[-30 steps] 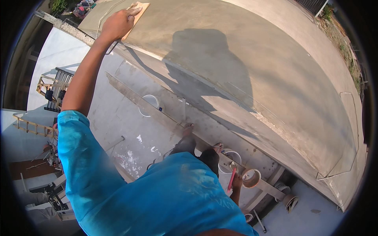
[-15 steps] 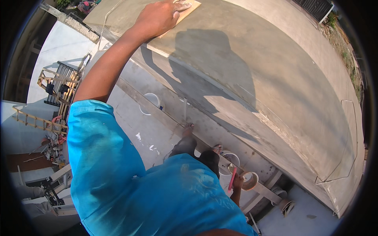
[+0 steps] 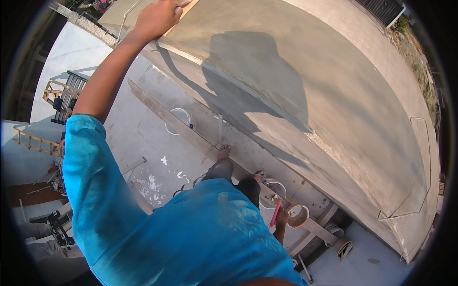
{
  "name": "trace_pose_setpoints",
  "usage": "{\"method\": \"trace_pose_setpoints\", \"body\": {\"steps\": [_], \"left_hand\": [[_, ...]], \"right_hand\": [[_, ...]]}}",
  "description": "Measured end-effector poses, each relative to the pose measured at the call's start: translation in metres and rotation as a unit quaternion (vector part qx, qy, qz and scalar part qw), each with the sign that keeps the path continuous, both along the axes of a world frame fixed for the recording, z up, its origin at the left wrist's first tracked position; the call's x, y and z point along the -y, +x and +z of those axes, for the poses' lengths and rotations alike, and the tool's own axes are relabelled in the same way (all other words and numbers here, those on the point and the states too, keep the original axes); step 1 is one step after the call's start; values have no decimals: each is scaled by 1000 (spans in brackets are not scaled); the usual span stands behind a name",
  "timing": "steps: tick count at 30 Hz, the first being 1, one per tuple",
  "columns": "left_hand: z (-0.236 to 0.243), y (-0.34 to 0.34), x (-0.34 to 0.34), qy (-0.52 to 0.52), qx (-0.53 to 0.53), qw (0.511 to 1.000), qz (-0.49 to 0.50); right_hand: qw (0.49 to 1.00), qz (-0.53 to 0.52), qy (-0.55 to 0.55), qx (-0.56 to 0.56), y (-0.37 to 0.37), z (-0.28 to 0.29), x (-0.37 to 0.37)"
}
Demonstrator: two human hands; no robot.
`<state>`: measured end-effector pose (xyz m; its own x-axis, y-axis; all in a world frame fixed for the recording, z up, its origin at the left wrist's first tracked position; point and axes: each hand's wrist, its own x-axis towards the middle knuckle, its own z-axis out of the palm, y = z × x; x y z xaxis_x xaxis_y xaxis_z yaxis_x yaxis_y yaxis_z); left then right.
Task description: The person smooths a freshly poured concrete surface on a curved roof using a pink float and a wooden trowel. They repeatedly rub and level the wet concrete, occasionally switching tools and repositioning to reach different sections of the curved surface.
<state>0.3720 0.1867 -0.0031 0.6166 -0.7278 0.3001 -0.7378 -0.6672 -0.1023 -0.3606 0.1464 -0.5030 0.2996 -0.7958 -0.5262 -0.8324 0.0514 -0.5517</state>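
At the top, my left hand [image 3: 157, 18] grips a wooden float [image 3: 186, 12] resting on the smooth grey concrete surface [image 3: 334, 90], near its near edge. My bare arm stretches up to it from the blue sleeve. Low on the right, my right hand [image 3: 281, 216] holds a pink-red tool [image 3: 275, 214], whose far end is hard to make out, beside a brown-rimmed pot [image 3: 306, 213] on the plank. My shadow falls over the concrete and the face below it.
My feet stand on a long plank [image 3: 157, 109], with white buckets [image 3: 177, 131] below. Bamboo ladders [image 3: 38, 142], a black folding rack [image 3: 67, 95] and clutter sit at left. A bent wire [image 3: 420, 157] lies on the concrete at right. A dark gate [image 3: 379, 9] is beyond.
My left hand with the float went right along the concrete, then came back left and slightly up toward the top of the view. My right hand stayed about where it was.
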Motion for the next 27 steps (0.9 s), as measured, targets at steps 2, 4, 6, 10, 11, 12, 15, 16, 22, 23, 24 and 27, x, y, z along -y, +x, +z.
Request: {"method": "trace_pose_setpoints", "body": {"steps": [2, 4, 6, 10, 11, 12, 15, 16, 22, 23, 24, 27], "left_hand": [[-3, 25, 30, -22, -44, 998, 28], [4, -29, 80, 27, -9, 999, 15], [2, -83, 85, 3, 18, 994, -104], [-8, -73, 35, -70, 30, 978, -194], [-9, -57, 35, -58, 39, 986, -152], [-8, -27, 47, -47, 51, 991, -112], [2, -45, 97, 21, 10, 1000, 20], [10, -84, 118, 26, -26, 999, -10], [-6, -100, 77, -50, -1, 989, -136], [-1, -86, 77, -21, -18, 998, -63], [0, -73, 89, -34, -15, 997, -65], [-1, -85, 119, -55, -16, 993, -99]], "right_hand": [[998, 9, -45, 36, 5, -2, -1], [998, -35, 52, 27, 9, 14, 7], [993, -67, 92, 15, 16, 22, 0], [996, -82, 41, 12, -8, -8, -6], [996, -77, 42, 10, -17, -22, -2], [996, -75, 41, 10, -18, -29, -1], [999, 31, 20, 2, -21, -7, 15], [998, 64, 17, 6, -18, -5, 15], [1000, 11, 17, 9, -22, -16, 14], [999, 31, 8, 17, -18, -13, 20], [998, 52, -2, 26, -17, -12, 23], [997, 67, 34, -10, -18, -13, 33]]}}
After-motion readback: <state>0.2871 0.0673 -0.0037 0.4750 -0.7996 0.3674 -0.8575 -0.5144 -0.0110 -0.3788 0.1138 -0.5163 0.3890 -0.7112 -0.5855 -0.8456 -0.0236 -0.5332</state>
